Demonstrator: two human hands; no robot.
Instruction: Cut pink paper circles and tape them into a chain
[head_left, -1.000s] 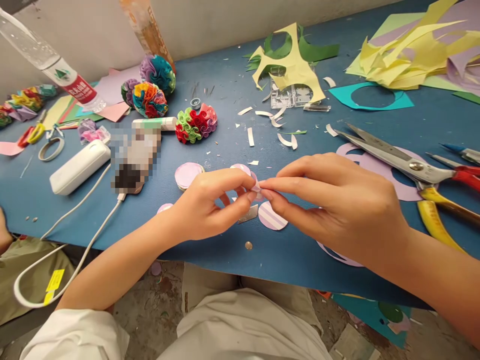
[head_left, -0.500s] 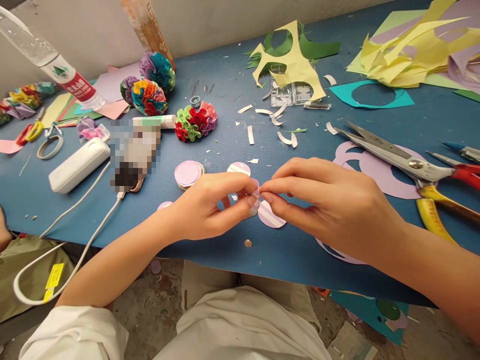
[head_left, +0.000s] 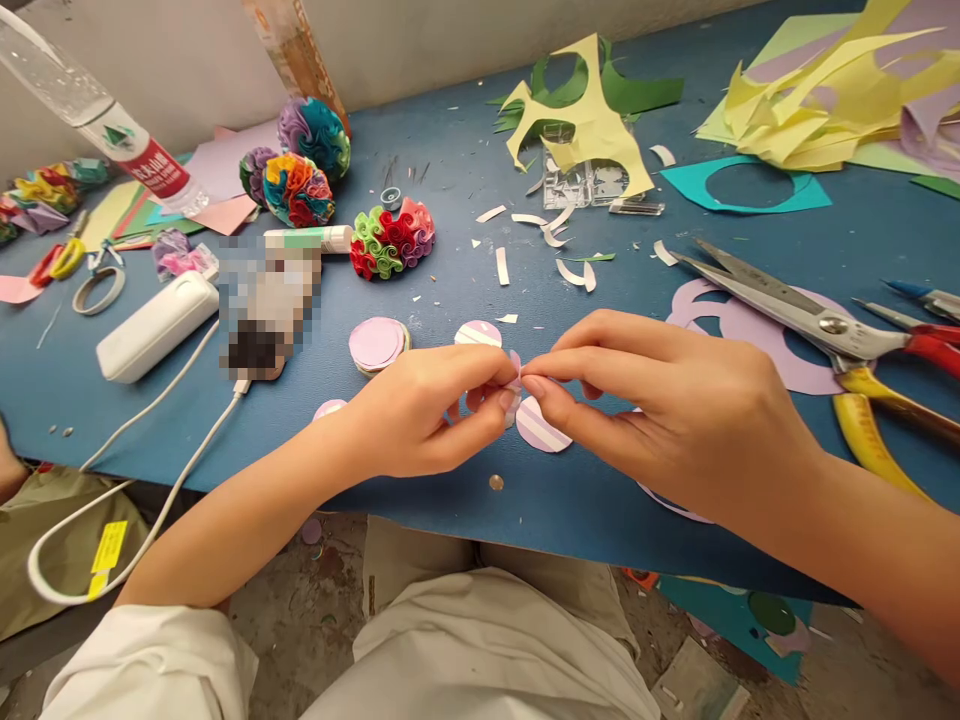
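My left hand (head_left: pixel 420 410) and my right hand (head_left: pixel 675 410) meet fingertip to fingertip over the blue table (head_left: pixel 465 140), both pinching one small pink striped paper piece (head_left: pixel 514 366). Under the fingers lies a striped paper circle (head_left: pixel 541 428), and another striped circle (head_left: pixel 478 333) rests just behind. A stack of pink paper discs (head_left: pixel 377 343) sits left of my left hand. A further pink disc (head_left: pixel 328 409) peeks out beside my left wrist.
Large scissors (head_left: pixel 795 305) with red and yellow handles lie at the right on lilac cut paper (head_left: pixel 750 330). Rolled paper flower balls (head_left: pixel 390 240) stand behind, with a glue stick (head_left: pixel 307 240), a white power bank (head_left: pixel 154 325) with cable, a bottle (head_left: pixel 97 120), and yellow scraps (head_left: pixel 817 100).
Both hands stay pinched on the small paper piece and have barely shifted; the fingertips worked it slightly.
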